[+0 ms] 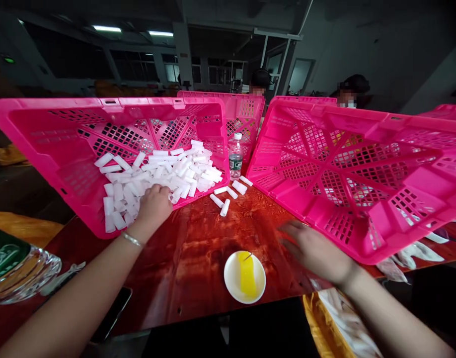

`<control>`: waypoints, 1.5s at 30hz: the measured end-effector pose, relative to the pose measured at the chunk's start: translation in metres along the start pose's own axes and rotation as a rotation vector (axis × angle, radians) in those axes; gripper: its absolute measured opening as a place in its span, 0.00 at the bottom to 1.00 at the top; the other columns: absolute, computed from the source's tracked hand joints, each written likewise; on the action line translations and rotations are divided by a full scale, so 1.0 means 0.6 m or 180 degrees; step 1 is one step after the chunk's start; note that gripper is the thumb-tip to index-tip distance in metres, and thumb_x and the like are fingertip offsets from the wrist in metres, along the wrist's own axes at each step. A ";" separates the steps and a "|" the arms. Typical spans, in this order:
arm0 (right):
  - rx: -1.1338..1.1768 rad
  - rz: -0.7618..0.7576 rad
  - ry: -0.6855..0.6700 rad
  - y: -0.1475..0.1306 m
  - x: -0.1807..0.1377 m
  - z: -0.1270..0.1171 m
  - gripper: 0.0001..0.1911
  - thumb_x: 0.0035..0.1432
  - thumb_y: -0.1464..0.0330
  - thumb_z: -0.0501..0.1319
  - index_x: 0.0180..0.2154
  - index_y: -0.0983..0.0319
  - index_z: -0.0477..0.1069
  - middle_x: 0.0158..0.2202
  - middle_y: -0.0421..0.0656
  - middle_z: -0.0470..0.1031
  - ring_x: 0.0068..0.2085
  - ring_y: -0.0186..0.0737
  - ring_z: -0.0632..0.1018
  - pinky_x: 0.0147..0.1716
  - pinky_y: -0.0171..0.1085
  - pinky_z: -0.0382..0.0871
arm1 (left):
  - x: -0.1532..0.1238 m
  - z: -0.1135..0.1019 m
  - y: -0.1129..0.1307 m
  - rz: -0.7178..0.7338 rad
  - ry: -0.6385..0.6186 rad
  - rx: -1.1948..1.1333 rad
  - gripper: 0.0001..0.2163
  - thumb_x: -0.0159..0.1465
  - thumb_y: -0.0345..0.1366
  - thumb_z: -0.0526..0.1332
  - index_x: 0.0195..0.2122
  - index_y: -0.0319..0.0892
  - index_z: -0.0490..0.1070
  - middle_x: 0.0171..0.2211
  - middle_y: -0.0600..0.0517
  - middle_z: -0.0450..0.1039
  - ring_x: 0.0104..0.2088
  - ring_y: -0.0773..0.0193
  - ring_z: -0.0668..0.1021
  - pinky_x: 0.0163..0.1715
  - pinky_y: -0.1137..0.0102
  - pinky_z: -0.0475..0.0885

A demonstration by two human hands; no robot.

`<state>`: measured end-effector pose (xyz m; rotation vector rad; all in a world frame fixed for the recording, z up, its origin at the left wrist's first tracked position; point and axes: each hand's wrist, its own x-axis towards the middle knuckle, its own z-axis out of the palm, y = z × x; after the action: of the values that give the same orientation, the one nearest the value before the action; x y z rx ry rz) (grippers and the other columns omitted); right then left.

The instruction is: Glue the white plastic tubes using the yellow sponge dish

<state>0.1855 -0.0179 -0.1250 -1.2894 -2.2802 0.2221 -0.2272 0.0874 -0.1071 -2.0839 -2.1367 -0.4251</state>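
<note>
My left hand reaches into the tilted pink crate on the left, knuckles up and fingers curled down into a heap of white tubes; what they grip is hidden. Its wrist wears a thin bracelet. My right hand lies palm down on the red-brown table, fingers stretched out flat, beside the low corner of the empty pink crate on the right. Several loose white tubes lie on the table between the crates. A small white dish with something yellow in it sits between my hands.
A clear water bottle stands between the crates, with a third pink crate behind it. Two people sit across the table. A glass ashtray and a dark phone lie at the left; crumpled plastic bags at the right.
</note>
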 end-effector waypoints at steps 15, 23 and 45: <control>0.0491 0.0270 0.0091 -0.006 0.099 0.074 0.02 0.60 0.69 0.54 0.36 0.60 0.62 0.29 0.41 0.71 0.29 0.37 0.72 0.30 0.35 0.67 | 0.101 0.027 0.041 -0.0334 -0.0629 0.0397 0.18 0.55 0.31 0.60 0.46 0.29 0.68 0.37 0.32 0.76 0.38 0.43 0.79 0.34 0.61 0.71; 0.2030 0.0605 -0.0372 -0.075 -0.059 0.057 0.06 0.58 0.71 0.59 0.39 0.60 0.66 0.30 0.40 0.71 0.28 0.34 0.72 0.26 0.32 0.69 | -0.037 0.018 0.067 0.0360 -0.0576 0.0113 0.17 0.58 0.32 0.58 0.50 0.39 0.70 0.48 0.40 0.70 0.52 0.48 0.72 0.53 0.59 0.67; 0.1404 -0.0103 0.0064 -0.074 -0.062 0.110 0.12 0.63 0.72 0.57 0.49 0.59 0.67 0.42 0.47 0.74 0.43 0.41 0.78 0.42 0.39 0.75 | -0.264 0.061 0.181 0.1270 -0.1302 -0.2575 0.41 0.40 0.41 0.76 0.55 0.44 0.61 0.57 0.42 0.66 0.56 0.46 0.70 0.55 0.54 0.68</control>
<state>0.1346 -0.0658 -0.1781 -1.0175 -2.0763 0.6556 -0.1091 -0.0531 -0.1749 -3.1924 -1.8006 -1.0079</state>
